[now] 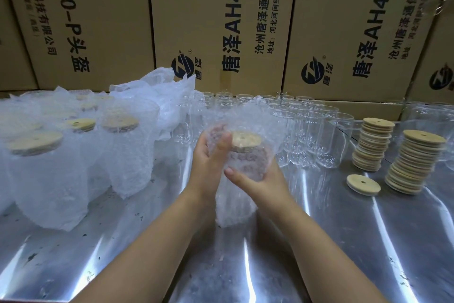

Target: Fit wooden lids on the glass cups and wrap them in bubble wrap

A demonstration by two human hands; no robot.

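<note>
I hold the glass cup (245, 164) above the worktop (319, 241), its wooden lid (246, 140) already seated and tilted a little away from me. The bubble wrap (233, 207) is round the cup, and a loose tail of it hangs below down to the worktop. My left hand (208, 155) curls round the cup's left side, thumb lying up toward the lid; my right hand (258, 180) cups it from lower right, thumb across the front, fingers showing pink through the wrap behind.

I judge this to be the rolling step. To do it well I want the wrap pulled snug so the lid cannot lift, the seam overlapped, and the tail folded under the base rather than left trailing. Glass under plastic is slippery, so a firm, even grip matters more than a hard squeeze.

Left of the cup stand wrapped cups (122, 150); behind and right of it, bare cups (307, 135); farther right, the lid stacks (371, 145).
</note>
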